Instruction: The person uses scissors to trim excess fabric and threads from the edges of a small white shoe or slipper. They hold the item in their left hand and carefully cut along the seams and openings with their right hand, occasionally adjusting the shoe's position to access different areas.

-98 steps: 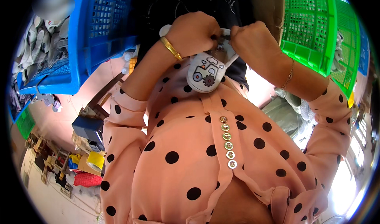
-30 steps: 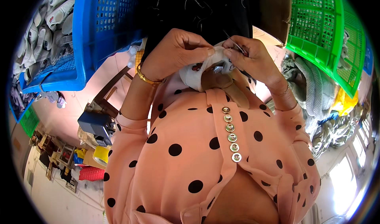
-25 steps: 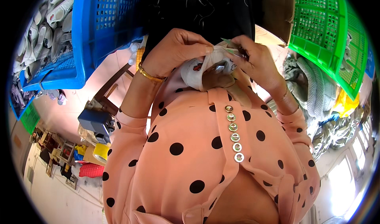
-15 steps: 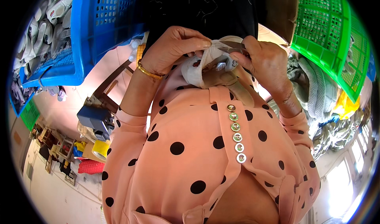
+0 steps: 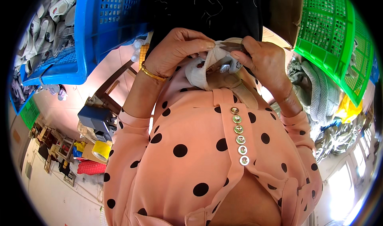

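Pinching the edge of a small white shoe, your left hand has its thumb and forefinger closed together on the fabric, with hardly any gap between them. Your right hand is half curled, thumb and forefinger brought together around a thin grey tool, perhaps small scissors; their grip hides too much of it to be sure. The shoe hangs between your two hands, in front of the lower part of your dotted shirt, its beige lining turned toward you. Whether it touches the shirt, you cannot tell from here.

The step in hand looks like fine work along the shoe's upper edge, the tool lying right at the fabric beside your left fingertips. The next move probably calls for a taut edge and for the tool's tip to stay clear of your left thumb.

On your left, a big blue crate stands beside a heap of pale shoes, which seem to lie in a blue container. A smaller blue bin farther out bears purplish things, too small to make out. On your right is a green basket; a second green basket behind it shows pale pieces through its mesh. A yellow bag sits below, contents hidden.
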`<state>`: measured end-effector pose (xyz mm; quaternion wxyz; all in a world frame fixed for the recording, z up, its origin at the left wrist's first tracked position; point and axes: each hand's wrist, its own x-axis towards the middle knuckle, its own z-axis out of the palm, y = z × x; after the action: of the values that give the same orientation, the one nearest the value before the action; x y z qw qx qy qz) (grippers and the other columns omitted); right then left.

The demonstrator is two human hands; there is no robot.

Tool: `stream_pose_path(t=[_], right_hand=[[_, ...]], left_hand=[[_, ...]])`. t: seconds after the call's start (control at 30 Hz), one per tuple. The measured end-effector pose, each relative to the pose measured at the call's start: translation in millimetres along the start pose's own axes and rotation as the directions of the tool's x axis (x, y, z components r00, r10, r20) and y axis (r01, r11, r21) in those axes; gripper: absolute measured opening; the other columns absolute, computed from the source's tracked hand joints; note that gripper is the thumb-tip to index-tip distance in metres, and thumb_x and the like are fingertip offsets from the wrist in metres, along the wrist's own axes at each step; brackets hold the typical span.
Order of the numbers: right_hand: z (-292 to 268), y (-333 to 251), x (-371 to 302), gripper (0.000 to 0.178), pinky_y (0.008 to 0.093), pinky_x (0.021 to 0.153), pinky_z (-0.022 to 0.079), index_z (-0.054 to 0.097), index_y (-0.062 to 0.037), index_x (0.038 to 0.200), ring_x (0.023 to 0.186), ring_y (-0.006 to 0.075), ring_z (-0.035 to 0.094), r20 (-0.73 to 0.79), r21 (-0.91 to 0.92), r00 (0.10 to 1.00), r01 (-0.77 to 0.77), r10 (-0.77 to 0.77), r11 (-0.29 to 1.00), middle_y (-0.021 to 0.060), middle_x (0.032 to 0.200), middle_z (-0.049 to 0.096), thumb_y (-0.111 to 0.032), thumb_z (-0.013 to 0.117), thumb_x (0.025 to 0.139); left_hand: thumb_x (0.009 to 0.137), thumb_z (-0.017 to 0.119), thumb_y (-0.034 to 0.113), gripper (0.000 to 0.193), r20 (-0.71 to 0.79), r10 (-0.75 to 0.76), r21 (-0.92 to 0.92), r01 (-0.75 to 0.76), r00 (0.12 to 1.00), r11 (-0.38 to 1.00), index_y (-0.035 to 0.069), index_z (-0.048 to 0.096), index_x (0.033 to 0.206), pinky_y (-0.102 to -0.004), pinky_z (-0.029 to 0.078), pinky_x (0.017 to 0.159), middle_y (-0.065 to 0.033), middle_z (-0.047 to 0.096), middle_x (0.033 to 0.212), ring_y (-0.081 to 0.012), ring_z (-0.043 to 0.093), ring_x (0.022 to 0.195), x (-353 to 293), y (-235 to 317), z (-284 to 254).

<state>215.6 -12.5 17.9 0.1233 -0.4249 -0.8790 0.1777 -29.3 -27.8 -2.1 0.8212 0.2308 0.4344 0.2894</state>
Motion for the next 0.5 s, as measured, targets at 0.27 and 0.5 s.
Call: stream_pose_path(t=[0.27,0.5], right_hand=[[5,2,-5,0.04,0.0317,0.04,0.041,0.054,-0.0106,0.075,0.046,0.0218,0.055,-0.029,0.028,1.0,-0.005,0.006,1.0,0.003,0.052,0.051,-0.047,0.067,0.083],[7,-5,-12,0.038,0.032,0.04,0.041,0.054,-0.0095,0.076,0.045,0.0212,0.055,-0.044,0.002,0.998,-0.038,0.039,0.999,0.0035,0.053,0.052,-0.044,0.068,0.083]], left_hand=[[0.084,0.071,0.013,0.021,-0.001,-0.028,0.001,0.028,1.0,1.0,0.001,0.072,0.101,-0.0198,0.052,0.07,-0.0036,0.069,0.083,-0.0072,0.062,0.073,1,1,1],[0.084,0.07,0.013,0.021,-0.02,-0.024,0.038,0.024,1.0,0.999,0.001,0.071,0.101,-0.0204,0.052,0.072,-0.0037,0.069,0.083,-0.0071,0.062,0.074,2,0,1]])
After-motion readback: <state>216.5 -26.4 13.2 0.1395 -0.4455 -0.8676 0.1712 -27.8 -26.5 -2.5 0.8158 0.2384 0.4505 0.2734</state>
